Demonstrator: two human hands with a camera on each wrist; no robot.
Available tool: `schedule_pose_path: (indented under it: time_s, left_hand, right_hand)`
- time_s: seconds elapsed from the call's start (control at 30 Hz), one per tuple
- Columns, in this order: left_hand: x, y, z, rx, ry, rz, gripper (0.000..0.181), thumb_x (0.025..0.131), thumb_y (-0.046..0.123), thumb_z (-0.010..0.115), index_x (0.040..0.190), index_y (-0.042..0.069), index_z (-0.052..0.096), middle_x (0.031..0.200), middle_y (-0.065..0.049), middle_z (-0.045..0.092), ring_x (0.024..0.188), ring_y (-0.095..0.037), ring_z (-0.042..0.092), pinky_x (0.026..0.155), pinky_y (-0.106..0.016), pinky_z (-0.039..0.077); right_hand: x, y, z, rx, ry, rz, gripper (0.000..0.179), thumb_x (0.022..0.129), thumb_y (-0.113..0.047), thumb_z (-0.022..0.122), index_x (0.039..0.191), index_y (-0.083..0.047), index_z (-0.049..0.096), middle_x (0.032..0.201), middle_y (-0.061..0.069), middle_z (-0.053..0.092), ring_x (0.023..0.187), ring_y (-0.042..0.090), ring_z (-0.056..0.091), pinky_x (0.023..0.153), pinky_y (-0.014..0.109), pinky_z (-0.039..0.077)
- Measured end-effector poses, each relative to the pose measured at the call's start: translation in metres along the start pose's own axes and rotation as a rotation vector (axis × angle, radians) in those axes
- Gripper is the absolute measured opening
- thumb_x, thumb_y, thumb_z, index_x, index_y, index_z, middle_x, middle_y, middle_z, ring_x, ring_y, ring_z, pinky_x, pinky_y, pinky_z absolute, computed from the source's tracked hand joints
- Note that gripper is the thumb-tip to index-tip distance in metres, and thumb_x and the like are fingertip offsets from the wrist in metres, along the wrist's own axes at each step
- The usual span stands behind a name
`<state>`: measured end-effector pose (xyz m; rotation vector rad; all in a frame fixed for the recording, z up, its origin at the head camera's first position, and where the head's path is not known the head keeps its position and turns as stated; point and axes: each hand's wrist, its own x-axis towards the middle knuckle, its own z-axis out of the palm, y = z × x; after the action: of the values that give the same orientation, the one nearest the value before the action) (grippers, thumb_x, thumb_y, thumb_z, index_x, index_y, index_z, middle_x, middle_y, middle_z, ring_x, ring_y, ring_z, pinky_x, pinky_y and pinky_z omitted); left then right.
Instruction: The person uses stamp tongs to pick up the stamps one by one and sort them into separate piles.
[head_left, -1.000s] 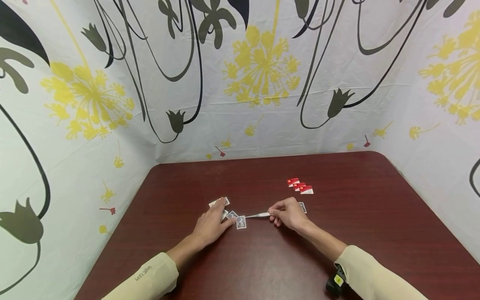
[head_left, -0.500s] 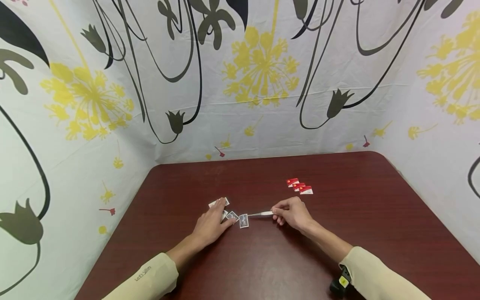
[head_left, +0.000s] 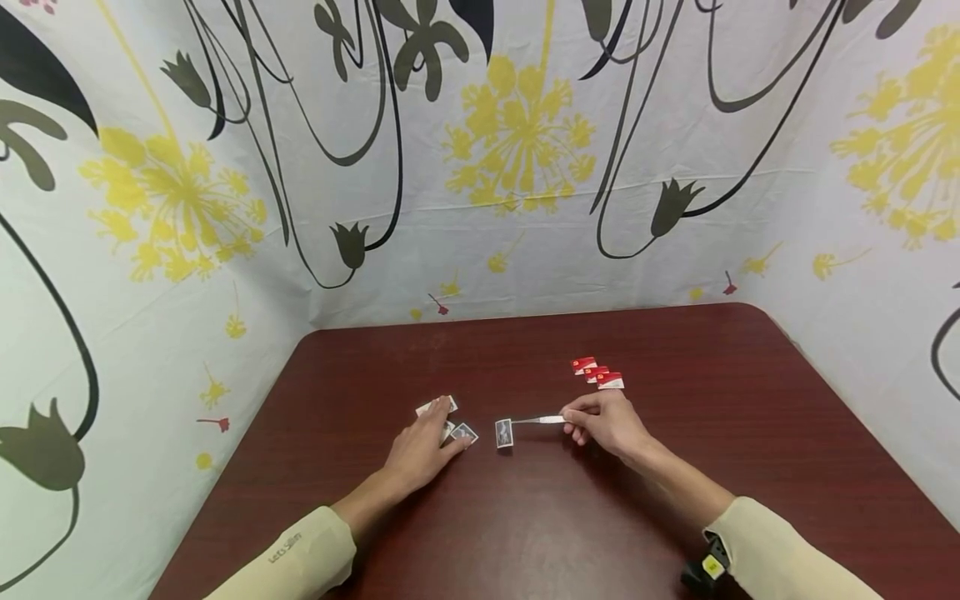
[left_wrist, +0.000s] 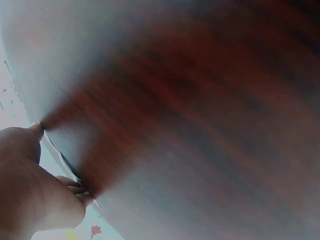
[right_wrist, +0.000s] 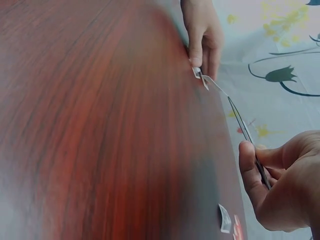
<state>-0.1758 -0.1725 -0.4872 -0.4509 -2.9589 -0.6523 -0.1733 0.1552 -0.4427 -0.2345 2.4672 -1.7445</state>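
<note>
My right hand point(head_left: 611, 423) pinches a pair of tweezers point(head_left: 549, 420), its tips pointing left. At those tips is a small white-bordered stamp point(head_left: 504, 434) with a grey picture, a dark shadow along its lower edge. The right wrist view shows the tweezers point(right_wrist: 240, 119) between thumb and fingers, the stamp point(right_wrist: 205, 83) at their bent end. My left hand point(head_left: 420, 448) rests on the table with spread fingers over several similar stamps. One stamp point(head_left: 466, 432) shows by its thumb, another point(head_left: 452, 404) at its fingertips; others are partly covered.
Three red-and-white cards point(head_left: 610, 381) lie overlapping on the dark red table point(head_left: 480, 350), beyond my right hand. Another stamp point(right_wrist: 225, 219) lies near them in the right wrist view. A black device point(head_left: 705, 571) is on the right wrist. Patterned cloth point(head_left: 517, 250) hangs behind the table.
My right hand has moved right and slightly away with the tweezers, drawing the stamp clear of those by the left thumb. The left hand has stayed in place.
</note>
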Motion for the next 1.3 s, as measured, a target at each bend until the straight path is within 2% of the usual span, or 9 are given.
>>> schedule_pose_path:
  time_s: [0.3, 0.4, 0.73, 1.3]
  left_hand:
    - [-0.001, 0.000, 0.000, -0.009, 0.005, 0.006, 0.081, 0.100, 0.044, 0.074, 0.160, -0.002, 0.043, 0.161, -0.024, 0.045, 0.149, -0.036, 0.046, 0.105, -0.062, 0.049]
    - [0.000, 0.000, 0.000, -0.009, 0.002, 0.004, 0.081, 0.100, 0.044, 0.074, 0.160, -0.001, 0.043, 0.161, -0.024, 0.046, 0.148, -0.036, 0.046, 0.104, -0.062, 0.049]
    - [0.000, 0.000, -0.001, 0.010, -0.003, 0.000, 0.078, 0.100, 0.048, 0.074, 0.157, 0.002, 0.047, 0.162, -0.022, 0.046, 0.145, -0.037, 0.049, 0.099, -0.062, 0.052]
    - [0.001, 0.000, 0.000, 0.007, -0.001, -0.002, 0.077, 0.100, 0.047, 0.074, 0.157, 0.003, 0.047, 0.162, -0.021, 0.046, 0.145, -0.036, 0.050, 0.100, -0.061, 0.053]
  right_hand:
    - [-0.008, 0.001, -0.033, 0.023, 0.009, -0.025, 0.015, 0.100, 0.004, 0.069, 0.104, 0.017, 0.074, 0.079, 0.021, 0.073, 0.060, 0.015, 0.064, 0.060, 0.031, 0.059]
    - [-0.011, 0.002, -0.046, 0.017, 0.024, -0.011, 0.016, 0.100, 0.005, 0.069, 0.106, 0.019, 0.073, 0.080, 0.021, 0.074, 0.060, 0.015, 0.064, 0.060, 0.031, 0.059]
    - [-0.024, 0.009, -0.083, -0.066, 0.058, 0.032, 0.021, 0.103, 0.000, 0.068, 0.112, 0.018, 0.072, 0.084, 0.022, 0.074, 0.062, 0.017, 0.066, 0.063, 0.033, 0.060]
    - [-0.036, 0.031, -0.123, -0.082, 0.058, 0.069, 0.024, 0.104, -0.001, 0.066, 0.115, 0.021, 0.069, 0.085, 0.017, 0.074, 0.064, 0.015, 0.066, 0.064, 0.033, 0.060]
